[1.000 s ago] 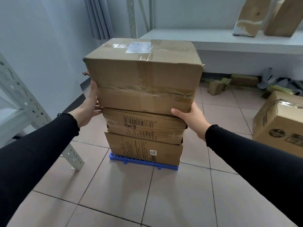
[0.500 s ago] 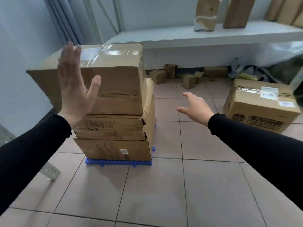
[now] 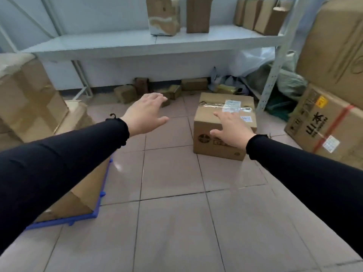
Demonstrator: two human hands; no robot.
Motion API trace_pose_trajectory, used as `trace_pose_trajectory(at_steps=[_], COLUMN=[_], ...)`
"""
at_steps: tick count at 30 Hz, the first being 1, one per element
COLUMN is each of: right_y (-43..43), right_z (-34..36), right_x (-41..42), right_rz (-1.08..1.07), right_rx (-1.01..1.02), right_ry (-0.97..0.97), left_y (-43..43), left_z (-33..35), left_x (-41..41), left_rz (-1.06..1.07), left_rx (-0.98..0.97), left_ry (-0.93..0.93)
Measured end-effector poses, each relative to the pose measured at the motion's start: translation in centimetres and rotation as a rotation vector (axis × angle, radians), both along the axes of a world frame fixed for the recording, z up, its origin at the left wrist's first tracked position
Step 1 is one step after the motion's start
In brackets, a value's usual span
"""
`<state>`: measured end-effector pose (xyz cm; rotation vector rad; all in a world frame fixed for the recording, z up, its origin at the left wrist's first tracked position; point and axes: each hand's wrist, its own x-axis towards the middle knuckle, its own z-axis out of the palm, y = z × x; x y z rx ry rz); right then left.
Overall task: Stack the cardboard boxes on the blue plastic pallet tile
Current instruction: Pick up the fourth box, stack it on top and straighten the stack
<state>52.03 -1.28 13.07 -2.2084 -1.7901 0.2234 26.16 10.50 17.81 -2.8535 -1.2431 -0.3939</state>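
— At lower left, what's on the blue pallet tile (image 3: pixel 99 201)?
— The stacked boxes (image 3: pixel 86 185) (mostly hidden). The left hand (image 3: pixel 144 114) is spread, empty.
— And right of centre?
— The floor box (image 3: pixel 220 122) lies just beyond the right hand (image 3: pixel 230 130), also splayed and empty, which is nearer.

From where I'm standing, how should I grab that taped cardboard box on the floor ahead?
Probably with both hands on opposite side faces of the taped cardboard box, low near the bottom edges, coming from above. It sits flat on the tiles, sealed, with no handles visible; left hand and right hand are open.
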Motion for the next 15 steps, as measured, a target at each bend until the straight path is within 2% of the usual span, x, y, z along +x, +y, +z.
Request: trace_pose_trajectory(at_steps=[6, 11, 15], right_y=[-1.6, 0.3, 2.4], right_z=[-5.2, -9.8, -12.8], right_x=[11.8, 18.0, 20.2], right_rz=[-0.189, -0.313, -0.37], right_rx=[-0.084, -0.082, -0.118], right_ry=[0.042, 0.23, 0.451], left_y=[2.2, 4.5, 6.5], left_z=[-6.7, -11.3, -13.8], left_x=[11.6, 17.4, 19.6], left_rz=[0.103, 0.263, 0.378], left_rx=[-0.3, -0.577, -0.803], left_ry=[-0.025, -0.228, -0.423])
